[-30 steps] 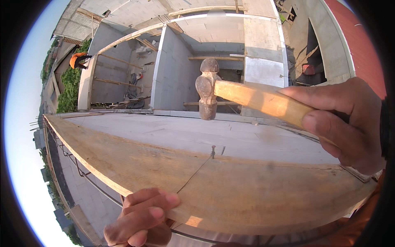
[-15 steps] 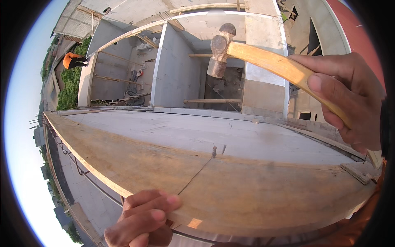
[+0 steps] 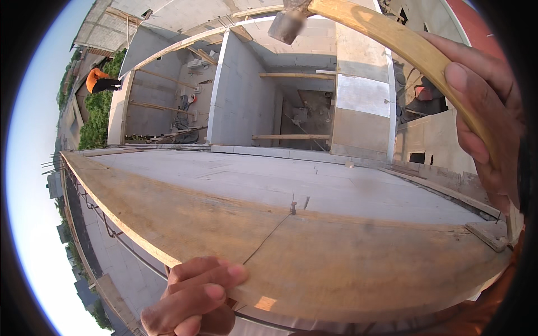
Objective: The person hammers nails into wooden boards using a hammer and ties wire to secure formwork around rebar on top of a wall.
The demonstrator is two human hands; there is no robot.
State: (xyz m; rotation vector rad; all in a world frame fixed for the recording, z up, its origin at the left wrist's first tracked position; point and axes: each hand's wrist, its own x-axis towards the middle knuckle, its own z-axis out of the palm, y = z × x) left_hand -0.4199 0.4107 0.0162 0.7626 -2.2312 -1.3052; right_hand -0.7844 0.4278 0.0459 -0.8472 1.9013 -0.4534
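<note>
— First, the right hand point(image 3: 496, 112): how far open?

— Closed, with fingers point(image 3: 476, 55) wrapped around the curved wooden handle of a hammer point(image 3: 389, 33).

— Held where?

— Up at the upper right, well apart from the board point(image 3: 364, 263), with the metal head partly cut off by the upper edge of the view.

— And the left hand point(image 3: 190, 299)?

— Half curled, fingers bunched together, touching the near edge of the board.

— Gripping anything?

— Impossible to tell. Only a thin dark line point(image 3: 266, 238), string or wire, between the fingertips and a nail point(image 3: 293, 207).

— Nail set where?

— At the board's far edge, around the middle of its length, just beside pale blockwork point(image 3: 241, 173).

— Farther out?

— Lower down past the blockwork, grey walls point(image 3: 238, 89) with wooden beams point(image 3: 291, 137) across the gaps. Far left, bent forward near green trees point(image 3: 95, 120), a person in orange point(image 3: 96, 81).
</note>
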